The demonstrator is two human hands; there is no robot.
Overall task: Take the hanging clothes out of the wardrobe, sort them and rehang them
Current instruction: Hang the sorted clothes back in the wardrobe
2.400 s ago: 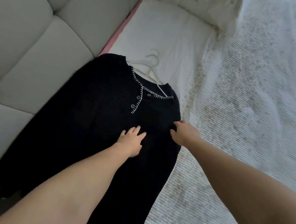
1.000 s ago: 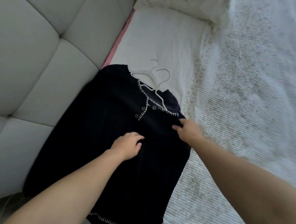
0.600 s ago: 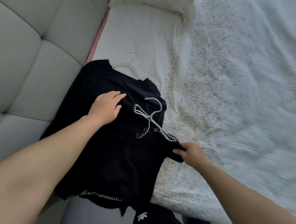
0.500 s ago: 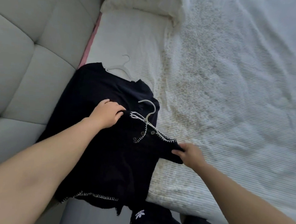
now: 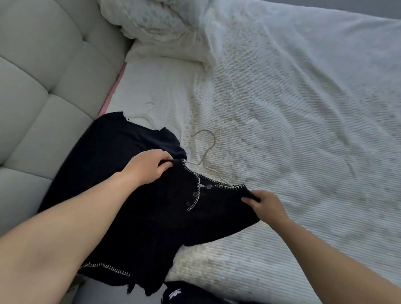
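Observation:
A black top with white stitched trim [image 5: 166,223] lies on the bed, still on its pale hanger [image 5: 205,152], whose hook sticks out past the neckline. My left hand [image 5: 146,167] pinches the left shoulder at the collar. My right hand [image 5: 265,206] grips the right shoulder. Under it, toward the headboard, lies a second black garment [image 5: 124,146] on a white hanger [image 5: 142,117].
The bed [image 5: 302,135] carries a white textured cover. A crumpled white duvet and pillow [image 5: 161,23] are piled at the far end. A grey padded headboard [image 5: 33,80] runs along the left. Dark trousers with a white logo [image 5: 196,301] show at the bottom edge.
Both hands went from resting on the top's chest to holding its shoulders. The top has been dragged down and right off the garment beneath, uncovering that garment and its hanger.

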